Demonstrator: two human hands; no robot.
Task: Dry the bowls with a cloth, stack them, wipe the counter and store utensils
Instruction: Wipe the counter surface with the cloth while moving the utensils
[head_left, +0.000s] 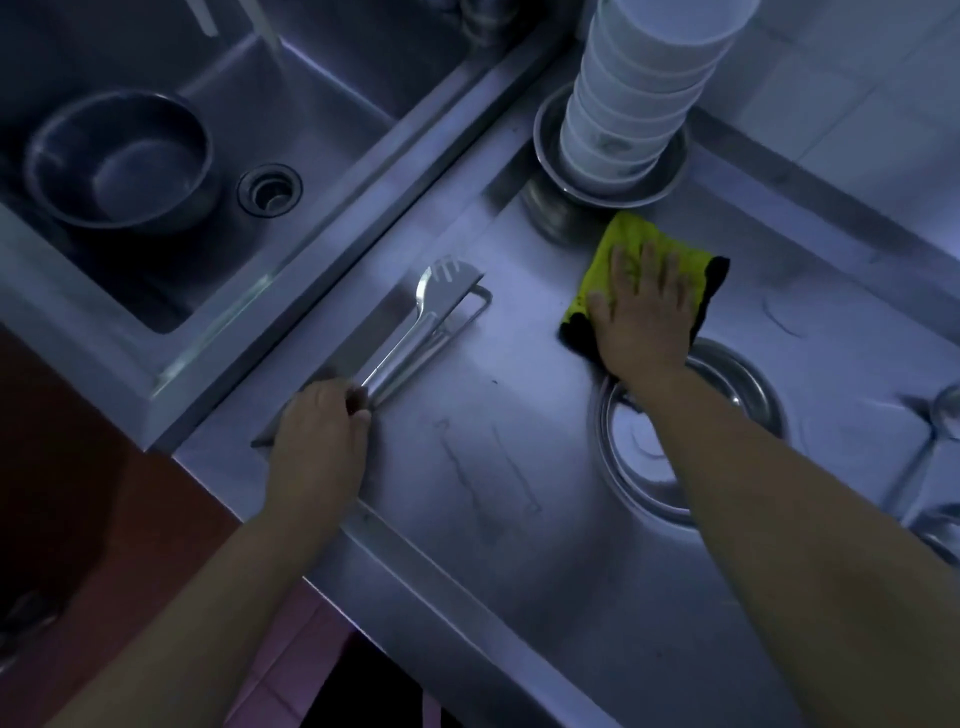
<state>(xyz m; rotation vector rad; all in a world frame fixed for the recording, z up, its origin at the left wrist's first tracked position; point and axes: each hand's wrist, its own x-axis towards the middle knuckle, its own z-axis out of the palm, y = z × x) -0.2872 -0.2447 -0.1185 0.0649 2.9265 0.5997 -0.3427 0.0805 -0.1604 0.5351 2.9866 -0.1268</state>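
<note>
Now, largest first. Counter (519, 467): bare steel, smooth and hard, faint streaks showing toward its near edge; your cloth will glide on it, so you'll likely need to keep pressure on.

Sink (311, 104) sits along the counter's left edge, a steel basin (122, 158) lying in it.

Stack of white bowls (639, 88): tall, leaning a little in this view, standing in a steel dish (610, 189) at the counter's far edge. Probably ceramic, so heavy as a pile, brittle, and likely to topple if nudged low. If you move it, take the dish rim with one hand and steady the upper bowls with the other.

Steel bowl (727, 384) sits near the right edge, partly under your right forearm. Light, rigid, slick; lift by the rim.

Yellow cloth (618, 249): soft, limp, dark-edged, lying just this side of the stack. Your right hand (641, 317) presses it flat, fingers straight and spread. Keep your palm centred or it will bunch.

Utensils (421, 322): a slotted spatula over tongs, by the counter's left edge. Thin, stiff, slippery steel. Your left hand (319, 431) curls round the handle ends; a good hold, though the pair may slide apart.
</note>
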